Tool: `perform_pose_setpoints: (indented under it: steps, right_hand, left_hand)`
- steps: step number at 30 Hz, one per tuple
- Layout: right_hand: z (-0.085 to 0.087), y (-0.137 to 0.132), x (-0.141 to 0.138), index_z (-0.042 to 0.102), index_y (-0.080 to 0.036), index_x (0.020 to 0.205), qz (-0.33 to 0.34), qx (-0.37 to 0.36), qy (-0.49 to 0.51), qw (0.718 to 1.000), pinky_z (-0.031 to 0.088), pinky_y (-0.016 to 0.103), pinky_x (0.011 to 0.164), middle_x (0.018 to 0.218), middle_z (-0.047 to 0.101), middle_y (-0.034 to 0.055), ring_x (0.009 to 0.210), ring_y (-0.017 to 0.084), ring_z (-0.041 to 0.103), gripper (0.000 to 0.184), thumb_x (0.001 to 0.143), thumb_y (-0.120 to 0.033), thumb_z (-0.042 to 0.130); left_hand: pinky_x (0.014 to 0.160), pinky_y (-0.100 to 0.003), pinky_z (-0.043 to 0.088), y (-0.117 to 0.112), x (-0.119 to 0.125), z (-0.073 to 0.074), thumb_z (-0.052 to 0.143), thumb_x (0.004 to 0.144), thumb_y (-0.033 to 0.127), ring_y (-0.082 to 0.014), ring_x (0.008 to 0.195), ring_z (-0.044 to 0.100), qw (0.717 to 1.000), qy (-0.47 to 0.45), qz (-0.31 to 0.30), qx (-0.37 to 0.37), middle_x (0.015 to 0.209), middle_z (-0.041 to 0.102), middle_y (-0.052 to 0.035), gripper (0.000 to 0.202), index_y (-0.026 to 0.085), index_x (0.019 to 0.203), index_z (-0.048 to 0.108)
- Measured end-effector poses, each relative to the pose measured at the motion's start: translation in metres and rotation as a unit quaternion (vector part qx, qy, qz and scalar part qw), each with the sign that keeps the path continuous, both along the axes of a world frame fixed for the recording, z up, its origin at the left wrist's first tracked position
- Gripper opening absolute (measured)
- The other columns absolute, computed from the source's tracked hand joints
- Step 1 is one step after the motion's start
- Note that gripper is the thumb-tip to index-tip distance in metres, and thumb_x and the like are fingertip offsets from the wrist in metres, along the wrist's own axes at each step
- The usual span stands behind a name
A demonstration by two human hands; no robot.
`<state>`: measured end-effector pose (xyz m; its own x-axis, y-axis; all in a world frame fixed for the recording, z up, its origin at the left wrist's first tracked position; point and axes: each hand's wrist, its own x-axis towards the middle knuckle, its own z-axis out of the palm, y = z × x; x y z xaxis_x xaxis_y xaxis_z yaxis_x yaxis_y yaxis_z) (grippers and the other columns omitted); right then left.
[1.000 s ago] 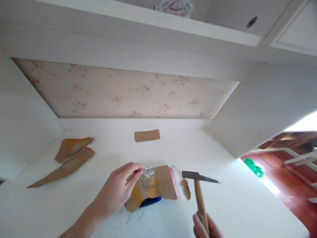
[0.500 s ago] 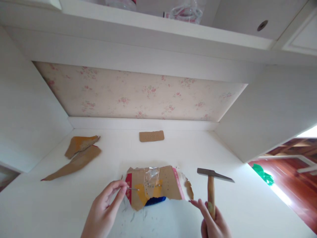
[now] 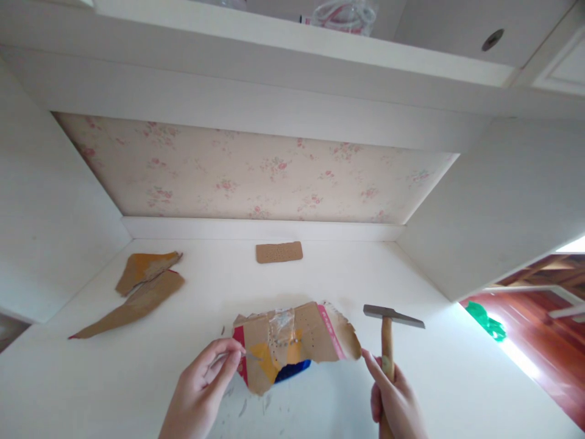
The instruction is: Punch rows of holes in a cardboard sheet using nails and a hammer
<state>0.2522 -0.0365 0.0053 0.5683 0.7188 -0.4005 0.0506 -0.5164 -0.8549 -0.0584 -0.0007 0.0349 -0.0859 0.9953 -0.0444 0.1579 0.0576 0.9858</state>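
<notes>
My left hand (image 3: 203,390) is low at the front, thumb and forefinger pinched on a thin metal nail (image 3: 249,355) whose tip points at a torn cardboard piece (image 3: 297,341). That cardboard is brown with red, yellow and blue print, carries clear tape and rows of small holes, and lies on the white desk (image 3: 320,280). My right hand (image 3: 395,399) grips the wooden handle of a small hammer (image 3: 388,332), head upright, just right of the cardboard, with its forefinger stretched toward the cardboard's edge.
Two torn cardboard scraps (image 3: 137,286) lie at the left of the desk. A small brown rectangular piece (image 3: 279,252) sits near the back wall. White side panels and a shelf (image 3: 292,36) close in the niche. Red floor with a green object (image 3: 487,320) shows at right.
My left hand left the taped cardboard a second ago and came back toward me pinching a nail. The right hand with the hammer shifted slightly right, its forefinger extended.
</notes>
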Motion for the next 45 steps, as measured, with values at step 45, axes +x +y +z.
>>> perform_pose_setpoints:
  steps: [45]
  right_hand:
    - [0.024, -0.010, -0.030, 0.054, -0.020, 0.087, -0.034, 0.058, 0.067, 0.995, 0.022, 0.017, 0.035, 0.028, 0.037, -0.0119, 0.029, 0.006, 0.031, 0.057, 0.064, -0.071, 0.069]
  left_hand:
    - [0.082, -0.033, 0.057, 0.025, 0.059, 0.029, 0.048, 0.096, 0.017, -0.0192, 0.087, 0.071, 0.872, 0.336, -0.158, 0.320, 0.097, 0.073, -0.0026, 0.022, 0.025, 0.116, 0.055]
